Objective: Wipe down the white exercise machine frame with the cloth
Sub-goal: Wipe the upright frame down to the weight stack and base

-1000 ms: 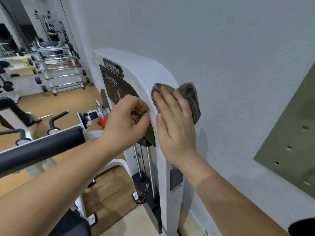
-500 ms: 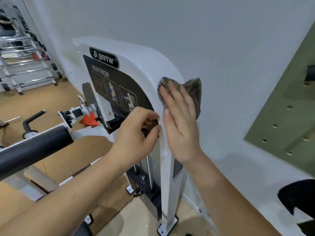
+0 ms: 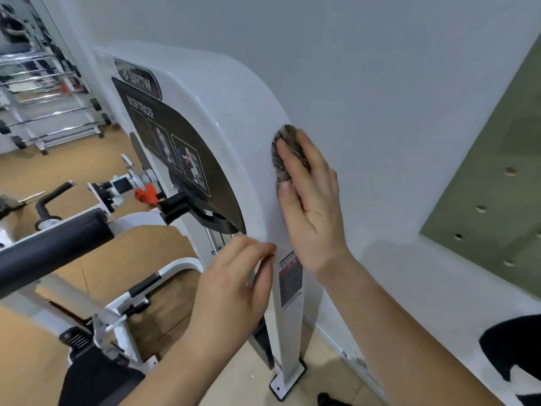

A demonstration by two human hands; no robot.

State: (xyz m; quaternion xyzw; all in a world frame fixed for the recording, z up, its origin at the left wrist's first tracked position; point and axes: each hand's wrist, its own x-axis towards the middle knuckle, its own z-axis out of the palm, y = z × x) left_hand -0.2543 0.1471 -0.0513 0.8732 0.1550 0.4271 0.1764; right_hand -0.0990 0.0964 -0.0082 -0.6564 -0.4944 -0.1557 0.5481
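Pressing fuzzy grey cloth (image 3: 282, 159) flat against glossy curved frame (image 3: 234, 112).

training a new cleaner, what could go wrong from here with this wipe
The cloth is only pressed flat under the right hand, not gripped, so it could slip off the white frame. Wiping lower may catch the warning label. The left hand sits near the opening behind the frame's edge, a possible pinch spot.
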